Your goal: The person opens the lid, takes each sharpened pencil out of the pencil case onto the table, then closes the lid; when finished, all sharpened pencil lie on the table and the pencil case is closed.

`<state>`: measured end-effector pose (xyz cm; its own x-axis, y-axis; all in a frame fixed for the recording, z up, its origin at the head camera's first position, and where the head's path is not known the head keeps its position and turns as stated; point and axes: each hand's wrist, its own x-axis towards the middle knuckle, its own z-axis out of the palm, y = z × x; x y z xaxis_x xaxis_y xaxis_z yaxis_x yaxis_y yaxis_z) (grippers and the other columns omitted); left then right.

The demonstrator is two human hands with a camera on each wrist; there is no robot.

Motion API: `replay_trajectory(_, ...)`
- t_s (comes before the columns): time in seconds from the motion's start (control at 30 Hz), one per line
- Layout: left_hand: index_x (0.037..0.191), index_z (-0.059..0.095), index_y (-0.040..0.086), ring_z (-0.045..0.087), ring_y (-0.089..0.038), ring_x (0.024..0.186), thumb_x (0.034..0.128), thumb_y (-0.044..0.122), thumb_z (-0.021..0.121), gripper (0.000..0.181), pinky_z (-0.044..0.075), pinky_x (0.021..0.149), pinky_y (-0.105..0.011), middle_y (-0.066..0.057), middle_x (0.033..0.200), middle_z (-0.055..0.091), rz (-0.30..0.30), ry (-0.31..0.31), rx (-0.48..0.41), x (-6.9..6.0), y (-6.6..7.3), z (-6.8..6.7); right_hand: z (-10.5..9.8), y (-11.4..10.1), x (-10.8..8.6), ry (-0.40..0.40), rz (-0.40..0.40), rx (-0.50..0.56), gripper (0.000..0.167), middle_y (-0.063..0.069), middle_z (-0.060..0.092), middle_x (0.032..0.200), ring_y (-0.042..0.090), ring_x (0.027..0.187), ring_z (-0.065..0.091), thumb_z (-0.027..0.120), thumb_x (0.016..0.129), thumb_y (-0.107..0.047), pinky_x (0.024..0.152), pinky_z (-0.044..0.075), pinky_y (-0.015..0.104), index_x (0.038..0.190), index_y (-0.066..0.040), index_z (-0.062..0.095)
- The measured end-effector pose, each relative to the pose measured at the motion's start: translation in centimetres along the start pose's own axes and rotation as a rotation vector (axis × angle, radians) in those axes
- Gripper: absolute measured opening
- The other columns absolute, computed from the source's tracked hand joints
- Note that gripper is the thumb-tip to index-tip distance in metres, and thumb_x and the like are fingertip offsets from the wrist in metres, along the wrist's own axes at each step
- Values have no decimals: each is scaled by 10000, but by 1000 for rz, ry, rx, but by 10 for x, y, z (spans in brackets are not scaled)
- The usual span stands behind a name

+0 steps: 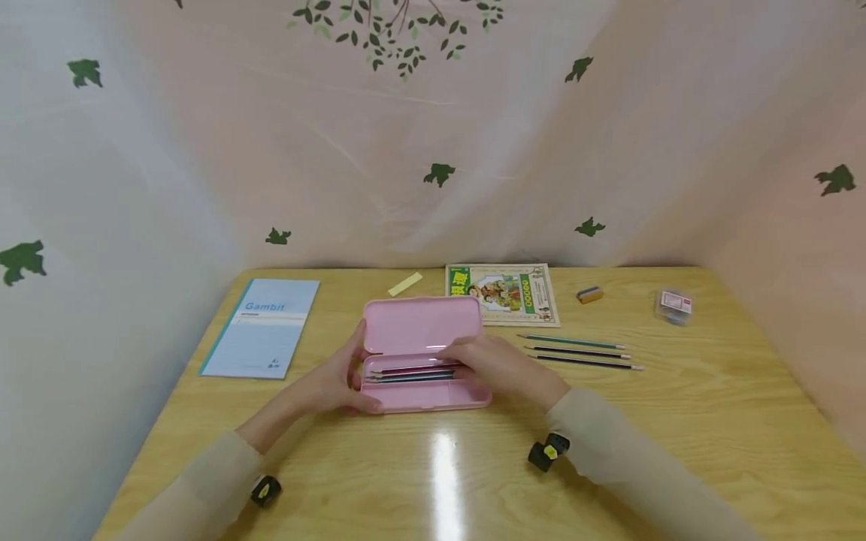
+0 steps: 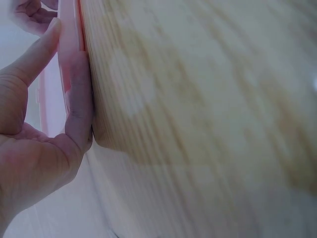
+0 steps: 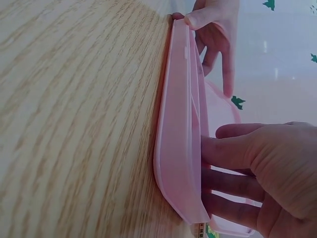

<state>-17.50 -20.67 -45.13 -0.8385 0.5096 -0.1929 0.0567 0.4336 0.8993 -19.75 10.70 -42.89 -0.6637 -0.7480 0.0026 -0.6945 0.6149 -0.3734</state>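
Head view: open case (image 1: 406,396) between left hand (image 1: 331,385) and right hand (image 1: 490,364)

Lies mid-table, long axis running left to right, with lid (image 1: 422,324) tipped back on the far side. Inside, stretched along that same axis: pencils (image 1: 413,378), tips to the left, right ends under the right hand. Nearer to these: right hand, reaching in from the right. Grasps case by its left end with the left hand, thumb along the near corner. Beyond the right hand, outside case: three loose pencils (image 1: 578,352), lying nearly parallel to it.

Hidden by the right hand in head view: right ends of the pencils. Sunk behind the near wall in right wrist view: fingertips. Cannot tell, therefore, whether pinching a pencil or merely touching. Cannot count pencils inside with certainty either.
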Motion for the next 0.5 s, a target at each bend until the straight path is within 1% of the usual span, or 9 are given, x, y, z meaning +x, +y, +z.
replay_trajectory(0.1,1598,-208,272,571,-260,763,762,129,913,1406,564,609,-345,-207,1265,461,6,-6,-25,-3,-2,0,1,-3,2,-7,5,-4,350,-4,704,1195,139,1098,652,699,968,-103,964,516,324,1315,-141,686)
replay_trajectory(0.3,1604,-191,270,557,-256,794,772,171,911,1384,548,645,-317,-186,1272,460,-6,4,12,-6,-2,-2,0,-6,5,-20,-12,-19,339,16,710,1205,167,1110,660,708,961,-104,977,513,338,1299,-126,694)
replay_trajectory(0.43,1605,-183,287,566,-255,796,756,192,923,1398,549,644,-319,-173,1262,468,-28,7,16,-3,-1,-1,0,-6,5,-29,-11,-31,326,23,715,1204,170,1109,668,712,955,-96,976,515,333,1280,-117,705)
replay_trajectory(0.5,1607,-179,281,570,-251,792,753,190,925,1400,550,635,-324,-178,1261,470,-20,5,9,-1,0,1,0,-5,3,-34,3,-38,324,20,718,1199,167,1103,671,715,951,-90,971,518,329,1274,-116,710)
